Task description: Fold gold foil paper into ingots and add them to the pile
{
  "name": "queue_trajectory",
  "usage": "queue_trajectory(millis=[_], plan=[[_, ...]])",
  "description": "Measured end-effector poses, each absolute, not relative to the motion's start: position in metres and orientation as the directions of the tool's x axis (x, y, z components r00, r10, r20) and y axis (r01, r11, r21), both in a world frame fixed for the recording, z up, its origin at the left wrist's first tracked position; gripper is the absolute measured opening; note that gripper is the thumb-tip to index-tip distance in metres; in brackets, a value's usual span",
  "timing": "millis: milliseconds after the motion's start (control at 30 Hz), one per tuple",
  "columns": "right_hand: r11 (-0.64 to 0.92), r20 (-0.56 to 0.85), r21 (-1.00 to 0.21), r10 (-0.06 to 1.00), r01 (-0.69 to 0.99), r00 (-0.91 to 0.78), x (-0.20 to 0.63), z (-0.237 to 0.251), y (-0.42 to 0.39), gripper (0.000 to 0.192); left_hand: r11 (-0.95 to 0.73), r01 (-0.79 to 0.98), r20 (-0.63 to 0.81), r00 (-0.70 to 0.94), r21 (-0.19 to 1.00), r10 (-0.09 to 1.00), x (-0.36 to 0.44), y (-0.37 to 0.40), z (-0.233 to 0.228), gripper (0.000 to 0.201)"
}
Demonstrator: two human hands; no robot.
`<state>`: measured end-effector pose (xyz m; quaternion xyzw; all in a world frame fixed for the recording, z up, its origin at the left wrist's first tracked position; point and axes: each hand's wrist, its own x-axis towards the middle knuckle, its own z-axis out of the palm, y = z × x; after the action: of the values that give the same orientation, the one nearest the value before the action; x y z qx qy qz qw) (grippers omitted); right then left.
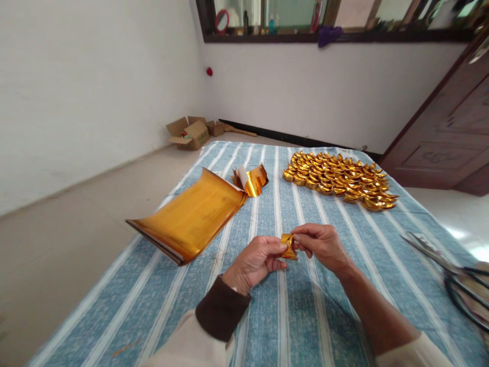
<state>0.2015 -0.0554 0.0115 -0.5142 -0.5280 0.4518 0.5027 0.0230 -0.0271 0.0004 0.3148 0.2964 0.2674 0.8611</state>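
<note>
Between my two hands is a small folded piece of gold foil paper, held a little above the striped cloth. My left hand pinches its left side between thumb and fingers. At its upper right edge, the thumb and fingertips of my right hand are closed on the paper. Ahead to the left lies a stack of gold foil sheets with curled edges. Just beyond it are some curled gold foil strips. Many folded gold foil ingots stand in close rows at the far right.
A pair of scissors with dark handles lies at the right edge of the table, which has a blue and white striped cloth. Open cardboard boxes stand on the floor by the far wall. A brown door is at the right.
</note>
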Motion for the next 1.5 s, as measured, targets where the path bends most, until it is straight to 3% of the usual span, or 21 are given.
queue_trajectory(millis=[667,1200,1500], plan=[[0.097,0.101,-0.990,0.994,0.099,0.042,0.202,0.008,-0.056,0.019,0.711,-0.318,-0.386,0.667,0.627,0.638,0.027,-0.028,0.002,0.014],[0.080,0.081,-0.997,0.996,0.012,0.033,0.202,0.006,-0.055,0.020,0.718,-0.388,-0.341,0.684,0.578,0.645,0.029,-0.031,0.004,0.018],[0.108,0.110,-0.992,0.994,0.072,0.017,0.200,0.000,-0.055,0.018,0.725,-0.441,-0.405,0.620,0.529,0.672,0.032,-0.032,0.000,0.015]])
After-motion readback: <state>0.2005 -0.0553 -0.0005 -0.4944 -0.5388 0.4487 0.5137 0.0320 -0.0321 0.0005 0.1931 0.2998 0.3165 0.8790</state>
